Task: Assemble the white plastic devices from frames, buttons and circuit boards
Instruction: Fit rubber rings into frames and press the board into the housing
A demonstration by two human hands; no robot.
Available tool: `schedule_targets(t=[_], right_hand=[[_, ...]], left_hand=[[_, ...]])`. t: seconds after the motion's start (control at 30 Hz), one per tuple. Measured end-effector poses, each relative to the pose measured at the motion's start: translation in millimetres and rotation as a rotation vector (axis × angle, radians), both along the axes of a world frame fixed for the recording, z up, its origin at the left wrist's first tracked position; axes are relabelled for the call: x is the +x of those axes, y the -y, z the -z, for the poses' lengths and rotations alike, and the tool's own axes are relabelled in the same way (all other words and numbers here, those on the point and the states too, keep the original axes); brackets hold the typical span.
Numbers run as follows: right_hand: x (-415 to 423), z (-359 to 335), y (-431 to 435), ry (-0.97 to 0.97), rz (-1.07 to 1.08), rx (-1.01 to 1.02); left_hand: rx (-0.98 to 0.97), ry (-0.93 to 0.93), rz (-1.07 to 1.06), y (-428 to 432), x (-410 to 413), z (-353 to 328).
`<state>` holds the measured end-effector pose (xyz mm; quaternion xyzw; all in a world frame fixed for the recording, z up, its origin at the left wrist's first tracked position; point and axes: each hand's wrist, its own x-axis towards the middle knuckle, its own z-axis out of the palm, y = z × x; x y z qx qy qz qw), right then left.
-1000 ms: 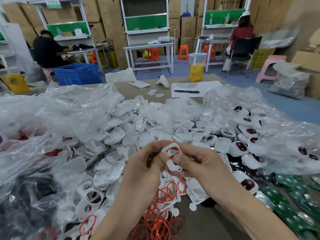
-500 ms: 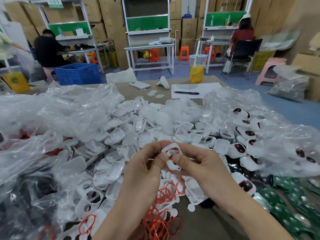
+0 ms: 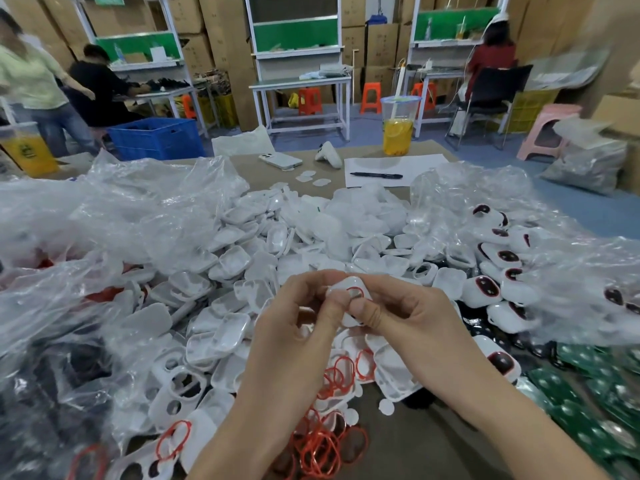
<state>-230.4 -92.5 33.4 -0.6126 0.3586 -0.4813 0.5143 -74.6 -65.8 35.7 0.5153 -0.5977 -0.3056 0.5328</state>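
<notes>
Both my hands meet over the table's middle and hold one white plastic frame with a red ring in its opening. My left hand pinches its left side with thumb and fingers. My right hand grips its right side, thumb pressed on the front. Below my hands lies a heap of loose red rings. Small white round buttons lie beside them. White frames and white shells are piled to the left. Green circuit boards lie at the lower right.
Assembled white devices with dark red-rimmed windows sit in a clear plastic bag at the right. More clear bags cover the left. Farther back stand a drink cup, a phone, and a pen on paper. People work at benches behind.
My hands stay together on the frame, with the thumbs shifted slightly over its front. A person in a light green top has walked into view at the far left.
</notes>
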Motion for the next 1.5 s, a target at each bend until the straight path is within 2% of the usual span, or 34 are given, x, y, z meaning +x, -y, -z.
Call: schedule_targets(t=[0.2, 0.57, 0.67, 0.77, 0.93, 1.0, 1.1, 1.5], right_hand=[[0, -1, 0, -0.03, 0.024, -0.004], [-2, -2, -2, -0.089, 0.071, -0.037], [-4, 1, 1, -0.078, 0.094, -0.044], [-9, 2, 12, 0.002, 0.17, 0.003], [-22, 3, 23, 0.288, 0.271, 0.138], [-24, 2, 23, 0.411, 0.265, 0.175], [-25, -3, 22, 0.489, 0.239, 0.185], [-24, 0, 22, 0.423, 0.272, 0.184]], left_hand=[[-0.059, 0.001, -0.033, 1, 2, 2], [-0.032, 0.006, -0.014, -2, 0, 1], [-0.025, 0.056, -0.026, -2, 1, 1], [-0.085, 0.266, -0.033, -5, 8, -1], [-0.219, 0.891, 0.231, -14, 16, -2], [-0.216, 0.998, 0.286, -15, 13, -1], [-0.164, 1.01, 0.312, -17, 8, -2], [-0.218, 0.905, 0.127, -10, 16, 2]])
